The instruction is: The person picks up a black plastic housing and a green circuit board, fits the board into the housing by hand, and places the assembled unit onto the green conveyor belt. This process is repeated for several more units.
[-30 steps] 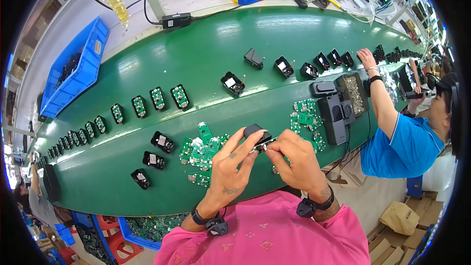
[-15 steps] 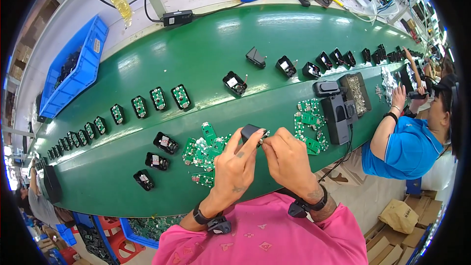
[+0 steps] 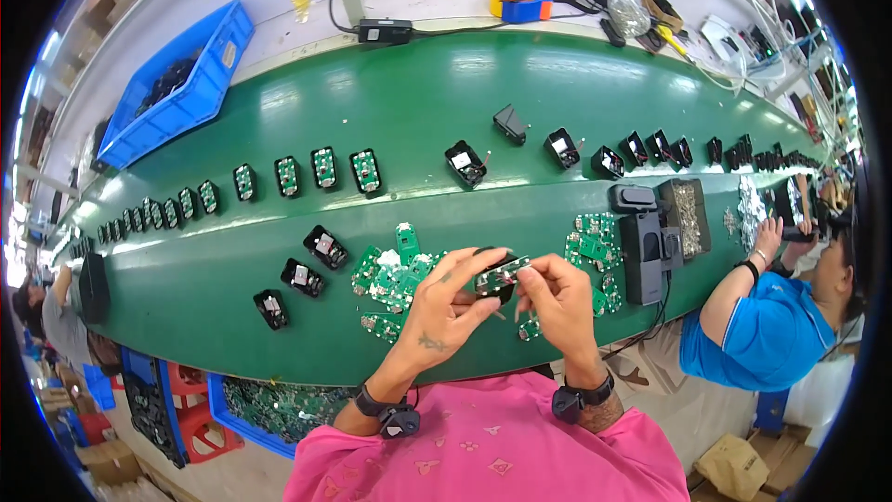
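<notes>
Near the front edge of the bench, my left hand (image 3: 441,311) holds a small black plastic housing (image 3: 506,294) between thumb and fingers. A green circuit board (image 3: 502,275) lies at its open side, facing me. My right hand (image 3: 559,302) pinches the right end of the board with thumb and index finger; whether a wire is also between them I cannot tell. Just left of my left hand is a loose heap of green circuit boards (image 3: 390,284). Further left stand three open black housings (image 3: 325,246) with pale parts inside.
More boards (image 3: 592,246) lie right of my hands, beside a dark grey device (image 3: 642,258) and a tray of small metal parts (image 3: 686,218). Housings line the green bench (image 3: 409,93) on both sides. A blue crate (image 3: 177,84) stands far left. A co-worker in blue (image 3: 762,325) sits at right.
The housing in my left hand has turned, so the board now faces me instead of the black shell. My right fingers have moved onto the board's end. The whole view has shifted slightly.
</notes>
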Demonstrator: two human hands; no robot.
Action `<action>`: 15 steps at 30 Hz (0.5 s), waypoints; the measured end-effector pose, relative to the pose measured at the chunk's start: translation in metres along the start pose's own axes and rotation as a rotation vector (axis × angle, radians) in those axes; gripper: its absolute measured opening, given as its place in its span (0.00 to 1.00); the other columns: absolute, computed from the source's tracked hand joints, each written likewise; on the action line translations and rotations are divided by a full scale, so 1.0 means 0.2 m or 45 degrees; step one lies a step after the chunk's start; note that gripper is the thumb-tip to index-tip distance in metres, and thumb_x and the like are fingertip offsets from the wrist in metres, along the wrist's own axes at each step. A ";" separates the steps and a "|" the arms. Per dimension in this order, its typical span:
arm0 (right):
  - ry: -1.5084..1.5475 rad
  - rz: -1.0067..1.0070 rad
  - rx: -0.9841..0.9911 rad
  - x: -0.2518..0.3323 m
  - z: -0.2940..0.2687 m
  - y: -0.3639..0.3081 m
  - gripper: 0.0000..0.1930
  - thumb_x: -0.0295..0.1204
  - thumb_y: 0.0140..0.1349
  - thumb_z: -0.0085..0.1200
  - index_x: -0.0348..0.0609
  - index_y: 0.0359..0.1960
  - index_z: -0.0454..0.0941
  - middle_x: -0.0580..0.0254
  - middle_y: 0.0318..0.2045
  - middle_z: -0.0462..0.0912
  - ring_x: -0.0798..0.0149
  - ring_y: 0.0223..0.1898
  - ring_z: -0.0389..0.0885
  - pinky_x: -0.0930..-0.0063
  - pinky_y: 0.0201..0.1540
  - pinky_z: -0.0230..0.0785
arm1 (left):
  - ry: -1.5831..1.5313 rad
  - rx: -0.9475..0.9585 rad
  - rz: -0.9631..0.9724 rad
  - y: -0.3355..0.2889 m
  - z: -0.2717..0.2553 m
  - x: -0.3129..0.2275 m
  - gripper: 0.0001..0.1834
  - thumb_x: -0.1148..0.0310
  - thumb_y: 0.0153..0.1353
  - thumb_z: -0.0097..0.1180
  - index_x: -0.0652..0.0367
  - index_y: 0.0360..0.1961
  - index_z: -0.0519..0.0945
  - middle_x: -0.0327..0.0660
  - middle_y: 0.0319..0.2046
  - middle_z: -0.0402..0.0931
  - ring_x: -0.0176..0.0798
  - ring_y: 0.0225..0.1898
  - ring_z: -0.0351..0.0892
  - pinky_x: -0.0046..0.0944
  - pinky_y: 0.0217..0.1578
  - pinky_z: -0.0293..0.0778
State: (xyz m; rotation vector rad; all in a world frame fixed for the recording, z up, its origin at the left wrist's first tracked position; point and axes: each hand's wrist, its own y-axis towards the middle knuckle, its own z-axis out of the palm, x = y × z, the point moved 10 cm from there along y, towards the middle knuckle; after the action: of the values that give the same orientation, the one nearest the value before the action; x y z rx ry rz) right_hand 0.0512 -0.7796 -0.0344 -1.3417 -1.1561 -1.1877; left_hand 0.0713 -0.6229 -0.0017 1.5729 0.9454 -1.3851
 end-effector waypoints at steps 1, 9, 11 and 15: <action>0.000 -0.010 0.026 0.01 0.01 -0.01 0.05 0.24 0.68 0.54 0.34 0.39 0.77 0.62 0.28 0.82 0.75 0.22 0.78 0.83 0.23 0.68 | -0.070 0.048 0.003 -0.01 0.02 0.01 0.28 0.84 0.60 0.55 0.56 0.62 0.75 0.45 0.57 0.69 0.38 0.43 0.84 0.33 0.41 0.85; 0.059 -0.346 0.204 0.12 0.20 -0.06 0.03 0.19 0.62 0.58 0.31 0.31 0.79 0.63 0.27 0.79 0.74 0.23 0.75 0.81 0.24 0.66 | 0.016 -0.240 0.078 -0.17 -0.08 0.03 0.32 0.85 0.57 0.52 0.54 0.65 0.72 0.46 0.54 0.71 0.40 0.53 0.77 0.36 0.46 0.82; -0.015 -0.168 0.137 0.04 0.14 -0.05 0.09 0.23 0.65 0.54 0.36 0.26 0.77 0.69 0.19 0.75 0.77 0.20 0.71 0.82 0.21 0.60 | 0.092 -0.191 0.128 -0.16 -0.06 0.03 0.31 0.90 0.56 0.50 0.60 0.63 0.73 0.44 0.56 0.68 0.37 0.51 0.76 0.33 0.46 0.83; -0.044 -0.205 0.460 0.07 0.13 -0.04 0.14 0.24 0.66 0.51 0.39 0.20 0.69 0.70 0.16 0.71 0.77 0.17 0.66 0.79 0.19 0.56 | 0.135 -0.168 0.152 -0.12 -0.01 0.04 0.33 0.87 0.52 0.52 0.52 0.60 0.75 0.47 0.53 0.71 0.41 0.48 0.77 0.37 0.42 0.80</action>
State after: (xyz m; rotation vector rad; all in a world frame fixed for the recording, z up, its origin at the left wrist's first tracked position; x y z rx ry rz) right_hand 0.0471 -0.7526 -0.0215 -1.0134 -1.4470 -1.0096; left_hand 0.0512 -0.6113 -0.0123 1.5885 0.9691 -1.1437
